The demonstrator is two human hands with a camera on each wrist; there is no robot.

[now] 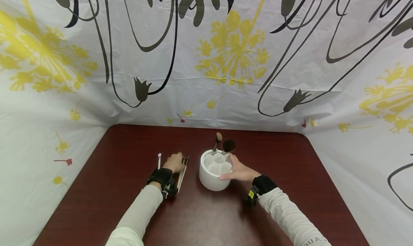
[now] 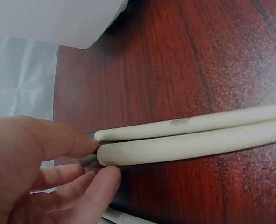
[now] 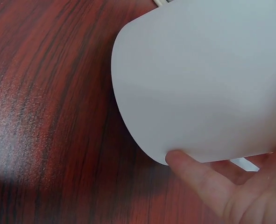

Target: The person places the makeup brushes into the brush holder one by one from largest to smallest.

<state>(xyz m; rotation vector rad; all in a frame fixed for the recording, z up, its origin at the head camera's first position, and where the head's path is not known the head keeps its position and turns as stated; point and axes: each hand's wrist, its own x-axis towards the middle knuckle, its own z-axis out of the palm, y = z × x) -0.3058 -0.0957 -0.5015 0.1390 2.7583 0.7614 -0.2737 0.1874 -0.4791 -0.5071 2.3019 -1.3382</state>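
A white round divided holder (image 1: 211, 183) stands on the table, with two makeup brushes (image 1: 228, 145) upright in its far compartments. My right hand (image 1: 240, 170) grips the holder's right side, thumb near the front rim. In the right wrist view, the holder's smooth wall (image 3: 198, 84) fills much of the frame. To the left, my left hand (image 1: 174, 162) is at the far end of two makeup brushes with pale handles (image 1: 181, 179) lying side by side. The left wrist view shows its fingertips (image 2: 110, 176) pinching where a pale handle (image 2: 189, 144) meets the dark ferrule; the bristles are hidden.
Another slim brush (image 1: 159, 160) lies just left of the left hand. The dark red-brown table (image 1: 274, 152) has rounded far corners. A white sheet with yellow and grey flower prints (image 1: 232, 52) hangs behind and along both sides.
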